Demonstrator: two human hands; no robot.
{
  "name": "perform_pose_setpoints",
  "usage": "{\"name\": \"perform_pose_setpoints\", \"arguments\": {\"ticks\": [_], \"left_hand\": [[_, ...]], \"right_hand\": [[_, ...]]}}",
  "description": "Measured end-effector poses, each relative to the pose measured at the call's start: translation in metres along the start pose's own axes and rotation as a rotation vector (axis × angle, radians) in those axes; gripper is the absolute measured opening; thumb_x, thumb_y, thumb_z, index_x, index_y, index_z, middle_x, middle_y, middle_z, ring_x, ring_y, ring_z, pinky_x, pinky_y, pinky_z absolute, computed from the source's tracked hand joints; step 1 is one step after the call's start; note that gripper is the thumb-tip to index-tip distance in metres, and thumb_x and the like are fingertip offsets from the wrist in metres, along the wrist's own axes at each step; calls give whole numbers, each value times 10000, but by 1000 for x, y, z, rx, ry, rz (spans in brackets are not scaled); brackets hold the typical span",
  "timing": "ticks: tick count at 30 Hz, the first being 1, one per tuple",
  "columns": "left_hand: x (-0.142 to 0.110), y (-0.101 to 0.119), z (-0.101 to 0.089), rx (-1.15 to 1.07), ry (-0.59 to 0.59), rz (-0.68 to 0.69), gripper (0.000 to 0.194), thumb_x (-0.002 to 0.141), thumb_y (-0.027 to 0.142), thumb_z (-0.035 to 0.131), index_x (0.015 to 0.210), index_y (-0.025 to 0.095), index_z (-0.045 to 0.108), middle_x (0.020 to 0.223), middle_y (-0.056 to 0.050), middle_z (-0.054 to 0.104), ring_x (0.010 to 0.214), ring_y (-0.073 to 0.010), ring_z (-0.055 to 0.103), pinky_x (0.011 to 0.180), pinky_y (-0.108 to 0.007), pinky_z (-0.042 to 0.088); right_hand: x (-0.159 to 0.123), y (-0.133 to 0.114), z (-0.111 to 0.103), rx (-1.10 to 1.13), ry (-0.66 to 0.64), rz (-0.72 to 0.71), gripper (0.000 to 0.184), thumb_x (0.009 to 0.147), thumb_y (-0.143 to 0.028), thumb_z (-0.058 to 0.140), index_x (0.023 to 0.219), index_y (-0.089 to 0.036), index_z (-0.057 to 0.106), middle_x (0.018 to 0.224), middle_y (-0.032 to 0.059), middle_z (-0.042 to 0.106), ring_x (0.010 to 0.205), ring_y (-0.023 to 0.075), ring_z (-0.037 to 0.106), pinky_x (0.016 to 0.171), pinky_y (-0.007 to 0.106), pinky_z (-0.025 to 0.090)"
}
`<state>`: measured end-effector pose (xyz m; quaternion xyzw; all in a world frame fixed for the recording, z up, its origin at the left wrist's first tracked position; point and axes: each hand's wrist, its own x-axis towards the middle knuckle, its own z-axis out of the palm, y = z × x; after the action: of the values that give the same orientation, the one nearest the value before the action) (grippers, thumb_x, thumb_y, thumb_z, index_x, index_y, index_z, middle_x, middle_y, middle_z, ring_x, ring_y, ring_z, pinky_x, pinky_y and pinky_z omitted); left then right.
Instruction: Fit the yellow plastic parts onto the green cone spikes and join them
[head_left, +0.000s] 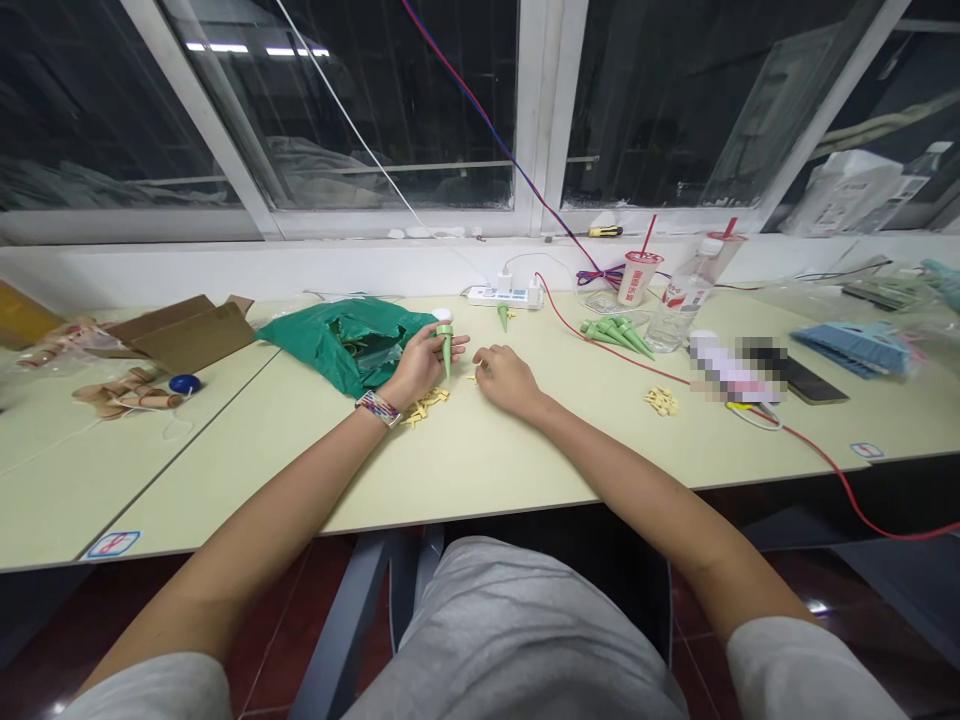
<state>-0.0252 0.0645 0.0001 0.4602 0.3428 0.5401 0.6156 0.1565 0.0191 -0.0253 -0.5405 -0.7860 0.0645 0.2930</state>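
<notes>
"What's that left hand (pixel 417 368) got?"

"A green plastic spike (pixel 447 350), pinched between thumb and fingers with its tip pointing down, above the pale table (pixel 480 470). It's a sound hold: the fingers sit up by the wide end, which leaves the point free and easy to see."

"And the right hand (pixel 508 382)?"

"Narrow, fingers curled, resting on the table near the middle. The fingertips are right by a small yellow piece (pixel 473 378), but I can't tell whether they're holding it."

"What's that by the left wrist?"

"A loose heap of small yellow pieces (pixel 424 407), just in front of the left hand. Behind it lies a crumpled green plastic bag (pixel 346 345)."

"And further back?"

"Off to the right, a bundle of green spikes (pixel 616 337) lies near the back edge of the table. A white power strip (pixel 504 296) sits on that edge, with a single spike (pixel 503 317) just in front of it."
</notes>
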Motion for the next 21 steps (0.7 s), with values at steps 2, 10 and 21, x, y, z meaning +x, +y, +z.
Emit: {"name": "perform_pose_setpoints", "arguments": {"ticks": [2,10,21], "left_hand": [[0,0,-1,4,-26,10,317,841,121,672,1155,169,653,1045,-134,798,894,-218,755,826,-344,570],[0,-1,-4,18,-47,22,360,839,96,686,1190,176,671,1148,-145,785,1045,-238,755,1015,-426,550],[-2,-1,0,-3,-47,49,255,814,78,721,1059,148,709,1165,-170,775,1126,-277,736,1098,-510,522]], "right_hand": [[1,3,-1,-25,-1,67,223,994,-285,581,1118,-189,739,1127,123,711,1128,298,582,868,388,476],[4,10,-4,-35,-70,104,232,971,-159,532,975,-209,759,1085,109,692,1056,259,598,808,336,463],[11,15,5,85,-63,52,128,912,-173,627,862,-188,744,1006,88,714,959,212,629,807,301,459]]}}
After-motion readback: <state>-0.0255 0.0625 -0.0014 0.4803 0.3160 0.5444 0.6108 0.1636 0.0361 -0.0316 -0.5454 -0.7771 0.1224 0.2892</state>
